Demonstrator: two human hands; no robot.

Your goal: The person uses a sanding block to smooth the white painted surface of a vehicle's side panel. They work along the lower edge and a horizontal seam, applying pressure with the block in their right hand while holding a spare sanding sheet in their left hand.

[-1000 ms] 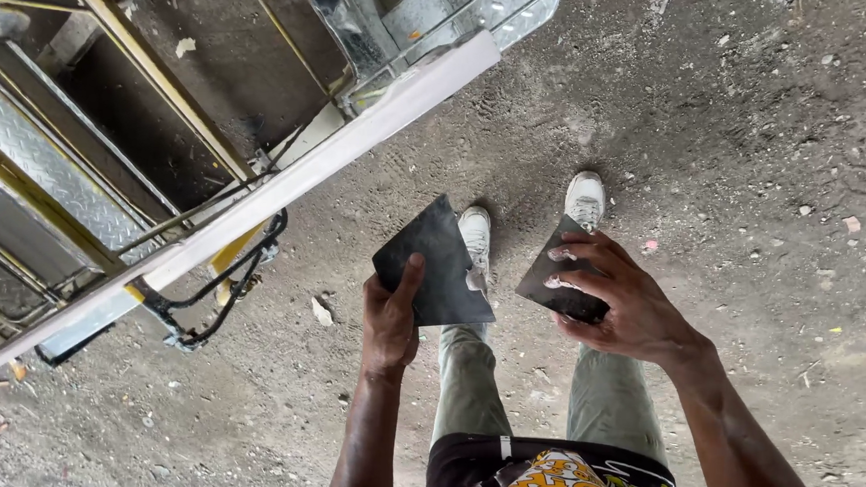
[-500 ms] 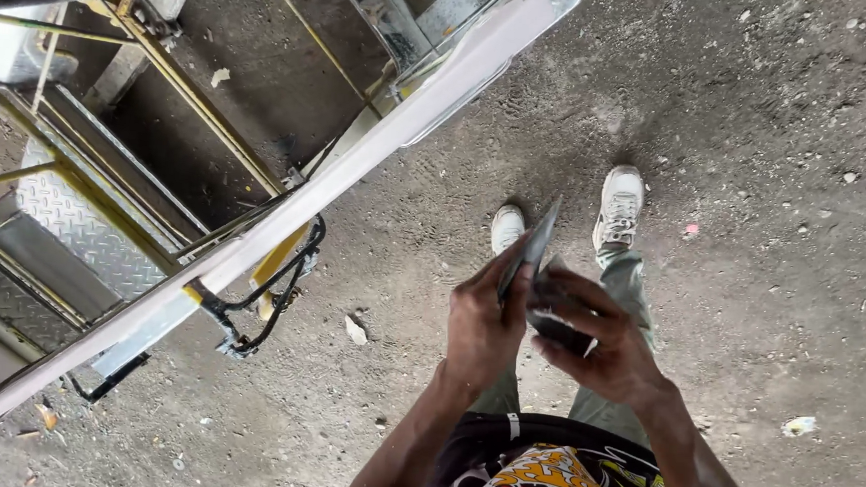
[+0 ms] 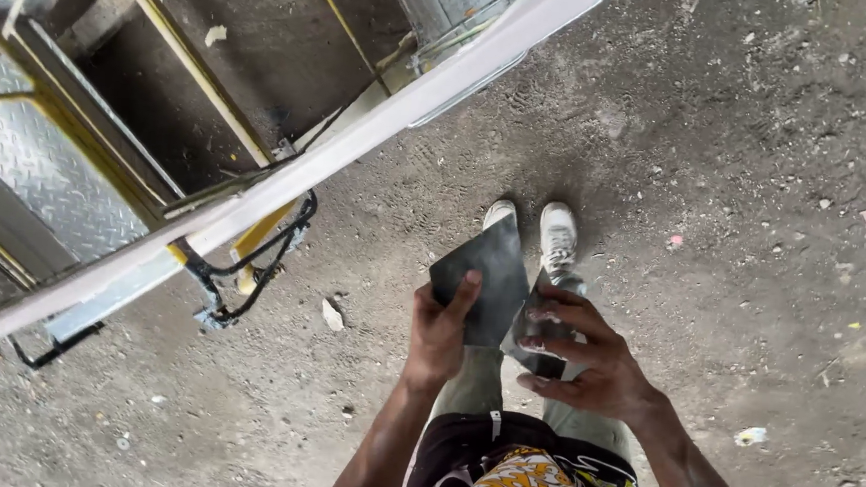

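I look straight down at my own legs and white shoes (image 3: 558, 237) on a dirty concrete floor. My left hand (image 3: 439, 336) grips a dark, flat, roughly square sheet (image 3: 485, 273) by its lower edge, thumb on top. My right hand (image 3: 586, 361) is closed around a second, smaller dark piece (image 3: 538, 360), mostly hidden under its fingers. The two pieces overlap or touch between my hands, just above my knees.
A long white bar (image 3: 359, 139) runs diagonally across the upper left. Behind it is a frame with yellow rails (image 3: 179, 52), diamond-plate metal (image 3: 27, 164) and black cables (image 3: 261, 273). Small debris (image 3: 332, 315) dots the floor.
One second ago my hands held the two dark pieces apart. They then came together edge-on, and now the left hand's sheet lies flat-faced again, close against the right hand's piece.
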